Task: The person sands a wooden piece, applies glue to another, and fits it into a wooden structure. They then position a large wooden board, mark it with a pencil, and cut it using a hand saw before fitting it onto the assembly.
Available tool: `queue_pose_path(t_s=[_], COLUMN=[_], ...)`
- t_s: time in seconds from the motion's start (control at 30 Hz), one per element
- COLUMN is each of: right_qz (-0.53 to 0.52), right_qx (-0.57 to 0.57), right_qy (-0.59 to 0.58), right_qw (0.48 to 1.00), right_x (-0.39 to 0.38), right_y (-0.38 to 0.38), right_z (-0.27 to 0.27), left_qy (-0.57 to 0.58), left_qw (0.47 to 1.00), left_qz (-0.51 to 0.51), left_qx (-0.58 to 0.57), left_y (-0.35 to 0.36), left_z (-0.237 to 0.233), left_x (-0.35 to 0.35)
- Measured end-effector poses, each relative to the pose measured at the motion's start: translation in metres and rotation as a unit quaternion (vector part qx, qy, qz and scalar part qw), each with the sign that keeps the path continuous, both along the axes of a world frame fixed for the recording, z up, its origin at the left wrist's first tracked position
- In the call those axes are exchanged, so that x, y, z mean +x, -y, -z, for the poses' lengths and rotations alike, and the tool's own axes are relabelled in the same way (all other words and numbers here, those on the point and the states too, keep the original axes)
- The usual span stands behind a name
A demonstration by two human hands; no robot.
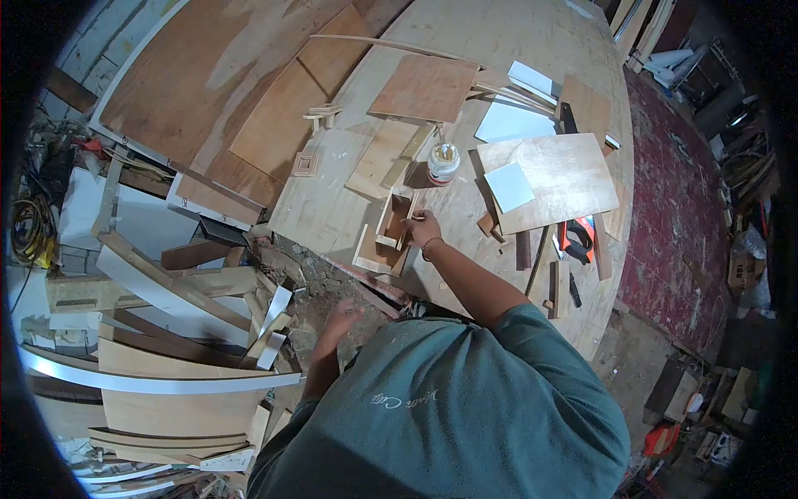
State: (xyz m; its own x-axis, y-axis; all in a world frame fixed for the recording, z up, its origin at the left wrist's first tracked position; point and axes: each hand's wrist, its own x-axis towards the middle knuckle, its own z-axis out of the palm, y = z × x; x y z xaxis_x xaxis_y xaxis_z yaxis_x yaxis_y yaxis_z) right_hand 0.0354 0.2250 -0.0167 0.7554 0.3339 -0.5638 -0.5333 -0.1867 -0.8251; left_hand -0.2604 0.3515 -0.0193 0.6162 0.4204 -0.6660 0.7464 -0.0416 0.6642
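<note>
A small open wooden box sits near the front edge of the plywood table, with a larger wooden tray-like piece under and beside it. At the box's right side is my right hand, its fingers bent together at the wall; whether they grip the box or a small piece is too small to tell. My left hand hangs below the table edge, away from the box, and its fingers are blurred. Behind the box stands a glass jar with a brush or stick in it.
A plywood panel with a white square lies to the right, beside a red-and-black handsaw. Small wood offcuts are near my right forearm. Curved wooden parts crowd the left side. Another thin panel lies farther back.
</note>
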Motion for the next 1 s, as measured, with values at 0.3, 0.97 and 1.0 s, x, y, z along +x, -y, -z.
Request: queue_pose_path(t_s=[0.3,0.97,1.0], right_qz=[-0.014,-0.008,-0.021], right_qx=[0.026,0.142,0.108], right_qy=[-0.04,-0.057,-0.027], right_qw=[0.999,0.988,0.994], right_x=[-0.001,-0.002,-0.002], right_y=[0.004,0.018,0.016], right_z=[-0.014,0.018,0.019], left_qy=[0.008,0.02,0.02], left_qw=[0.998,0.994,0.994], left_qz=[0.04,0.085,0.084], left_qx=[0.043,0.06,0.061], left_y=[-0.002,-0.008,-0.008], left_z=[0.011,-0.036,-0.033], left_x=[-0.004,0.03,0.03])
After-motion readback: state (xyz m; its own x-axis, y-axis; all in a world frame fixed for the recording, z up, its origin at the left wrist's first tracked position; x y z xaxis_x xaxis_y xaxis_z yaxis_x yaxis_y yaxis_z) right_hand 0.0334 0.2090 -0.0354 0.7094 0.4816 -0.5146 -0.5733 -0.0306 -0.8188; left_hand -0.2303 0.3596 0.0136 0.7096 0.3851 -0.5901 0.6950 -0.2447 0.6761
